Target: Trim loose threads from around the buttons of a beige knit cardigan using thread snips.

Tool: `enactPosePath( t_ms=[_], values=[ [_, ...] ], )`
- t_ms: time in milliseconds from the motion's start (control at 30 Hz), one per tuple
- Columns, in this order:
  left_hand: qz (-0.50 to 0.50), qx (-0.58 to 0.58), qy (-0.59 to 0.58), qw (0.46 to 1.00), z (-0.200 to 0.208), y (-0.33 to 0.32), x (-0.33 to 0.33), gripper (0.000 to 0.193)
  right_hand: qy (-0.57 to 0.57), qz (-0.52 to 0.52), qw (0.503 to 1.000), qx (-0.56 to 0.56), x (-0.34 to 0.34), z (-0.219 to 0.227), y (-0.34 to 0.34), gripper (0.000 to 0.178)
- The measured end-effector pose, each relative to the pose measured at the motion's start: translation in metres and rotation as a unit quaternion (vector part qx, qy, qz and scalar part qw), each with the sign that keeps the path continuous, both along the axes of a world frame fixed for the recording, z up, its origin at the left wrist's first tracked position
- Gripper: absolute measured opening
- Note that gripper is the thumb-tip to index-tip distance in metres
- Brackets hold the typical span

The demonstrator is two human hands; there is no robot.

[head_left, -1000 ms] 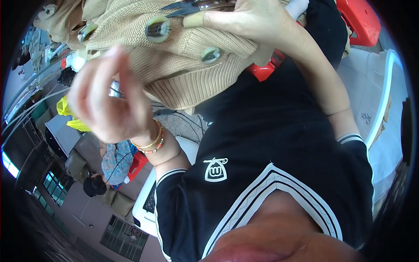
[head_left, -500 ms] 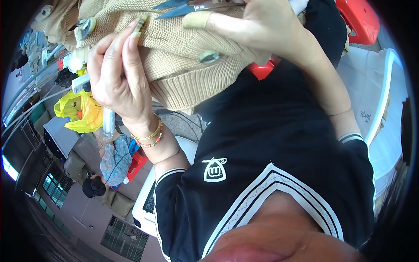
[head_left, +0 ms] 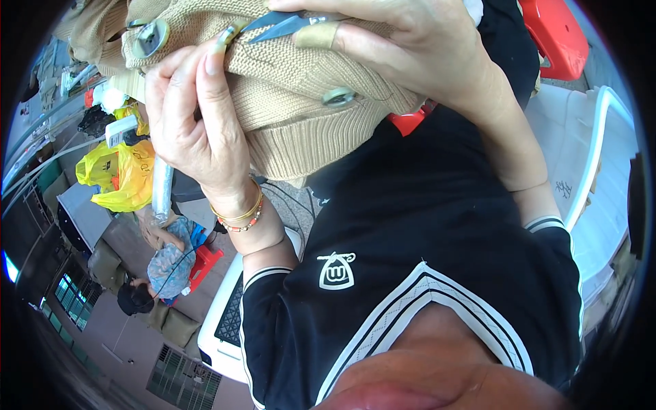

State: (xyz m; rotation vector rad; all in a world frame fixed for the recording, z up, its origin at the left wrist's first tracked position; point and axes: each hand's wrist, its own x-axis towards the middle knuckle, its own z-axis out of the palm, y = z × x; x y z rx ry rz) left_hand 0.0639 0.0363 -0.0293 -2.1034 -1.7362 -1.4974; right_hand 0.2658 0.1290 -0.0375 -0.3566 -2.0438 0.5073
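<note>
A tan knitted cardigan point(head_left: 294, 140) is spread across the top of the view. My left hand point(head_left: 201, 123) is closed in a pinch on a greenish button point(head_left: 229, 35), seen edge-on at the knit. Held in my right hand point(head_left: 417, 48) are thread snips point(head_left: 277, 27), their dark blades slightly apart and pointing at that button. A tan cover wraps my right thumb tip; the other right fingers are mostly hidden behind the snips and out of frame. Two more buttons show on the cardigan: one large button point(head_left: 149, 39) left of the pinch, another button point(head_left: 338, 97) below my right thumb.
On the left hang yellow plastic bags point(head_left: 119, 174) beside a white plug-like block point(head_left: 121, 130). Farther off, a person in a blue patterned top point(head_left: 171, 263) sits on a red stool point(head_left: 205, 266). Right of me are a red stool point(head_left: 557, 37) and a white plastic bin point(head_left: 574, 130).
The snips' tips have come closer to the pinched button, now touching or nearly so. My left hand and the pinched button have shifted slightly right. The large left button now faces up more.
</note>
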Motion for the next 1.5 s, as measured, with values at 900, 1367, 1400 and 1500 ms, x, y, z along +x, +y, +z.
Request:
enactPosePath(
  t_ms=[900,1367,1400,1500],
  values=[
    [0.001,0.006,-0.009,1.0,-0.001,0.001,0.002,0.012,-0.103,-0.001,0.993,-0.055,0.002,0.017,-0.005,0.029],
    [0.002,0.0,-0.017,1.0,0.001,0.004,0.002,0.011,-0.114,-0.011,0.992,-0.057,-0.001,0.024,-0.003,0.026],
    [0.002,0.0,-0.017,1.0,0.001,0.004,0.001,0.011,-0.114,-0.011,0.992,-0.057,-0.001,0.024,-0.003,0.026],
    [0.001,0.004,-0.009,1.0,0.0,0.004,0.0,0.011,-0.139,-0.036,0.989,-0.019,-0.003,0.025,-0.004,0.026]
  ],
)
